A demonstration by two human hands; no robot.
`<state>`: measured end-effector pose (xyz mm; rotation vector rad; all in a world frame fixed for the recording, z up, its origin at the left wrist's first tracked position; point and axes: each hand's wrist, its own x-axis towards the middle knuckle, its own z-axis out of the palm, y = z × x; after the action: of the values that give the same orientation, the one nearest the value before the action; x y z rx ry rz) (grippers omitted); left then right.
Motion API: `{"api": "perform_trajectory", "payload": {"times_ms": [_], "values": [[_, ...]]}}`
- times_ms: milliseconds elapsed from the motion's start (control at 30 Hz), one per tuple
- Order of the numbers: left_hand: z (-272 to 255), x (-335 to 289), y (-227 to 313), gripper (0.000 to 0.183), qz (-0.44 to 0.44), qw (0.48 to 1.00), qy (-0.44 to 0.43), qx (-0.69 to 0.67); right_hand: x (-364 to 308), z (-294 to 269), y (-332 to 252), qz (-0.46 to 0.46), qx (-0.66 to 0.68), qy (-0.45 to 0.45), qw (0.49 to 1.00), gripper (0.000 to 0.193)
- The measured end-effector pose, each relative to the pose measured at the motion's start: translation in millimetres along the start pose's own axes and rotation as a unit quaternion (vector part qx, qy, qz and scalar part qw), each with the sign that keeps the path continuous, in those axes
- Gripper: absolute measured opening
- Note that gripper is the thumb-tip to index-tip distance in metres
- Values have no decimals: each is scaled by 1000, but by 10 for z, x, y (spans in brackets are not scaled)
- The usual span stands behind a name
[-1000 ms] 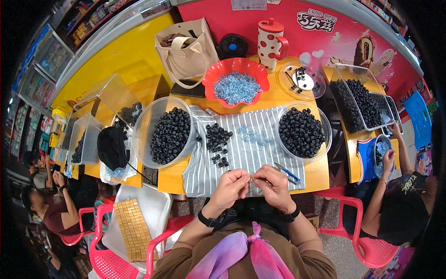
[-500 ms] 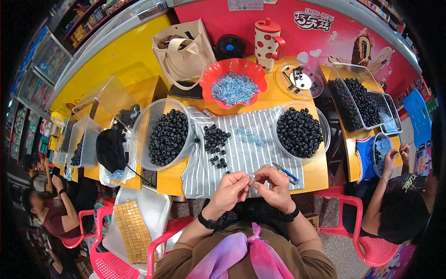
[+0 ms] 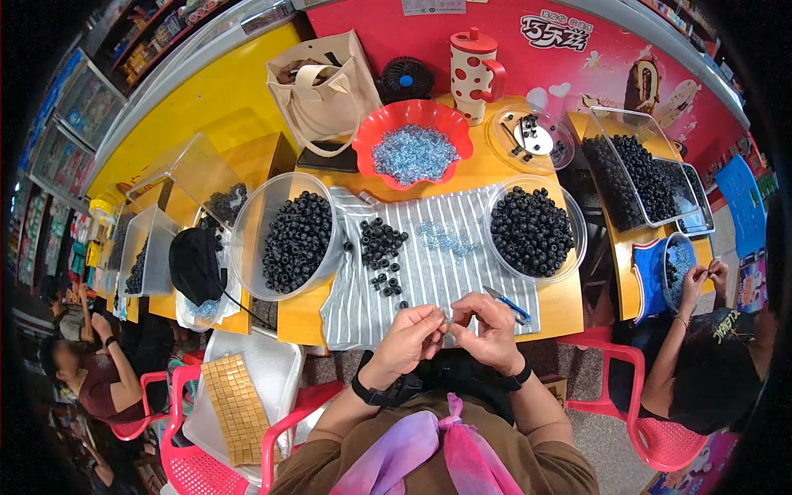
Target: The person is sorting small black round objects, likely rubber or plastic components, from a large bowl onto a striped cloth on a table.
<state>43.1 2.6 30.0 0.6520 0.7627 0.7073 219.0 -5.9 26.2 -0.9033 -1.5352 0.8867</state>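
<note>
surface: yellow table against a red wall, striped cloth lying across the near half
left hand: fingertips pinching a tiny pale piece at the cloth's near edge
right hand: curling in, fingertips meeting the left hand's at the same piece
nearby: loose black beads sitting on the cloth, clear bowls of black beads flanking it, red bowl behind, blue-handled tool lying by the right hand

Your yellow bench carries a striped cloth, two clear bowls of black beads, a red bowl, a spotted mug and a tote bag.
</note>
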Motion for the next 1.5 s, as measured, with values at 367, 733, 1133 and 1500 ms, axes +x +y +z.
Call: {"api": "perform_trajectory", "payload": {"times_ms": [367, 733, 1133, 1500], "values": [[26, -3, -52, 24, 42, 998, 25, 45, -33, 67, -28, 60, 28, 49, 997, 29], [22, 23, -60, 17, 85, 994, 28, 59, -67, 77, -20, 100, 43, 46, 993, 39], [93, -12, -68, 18, 147, 967, 74, 194, -8, 70, -123, -46, -136, 28, 989, 37], [78, -25, -56, 9, 158, 960, 60, 224, 49, 13, -249, -102, -211, -19, 972, 40]]}}
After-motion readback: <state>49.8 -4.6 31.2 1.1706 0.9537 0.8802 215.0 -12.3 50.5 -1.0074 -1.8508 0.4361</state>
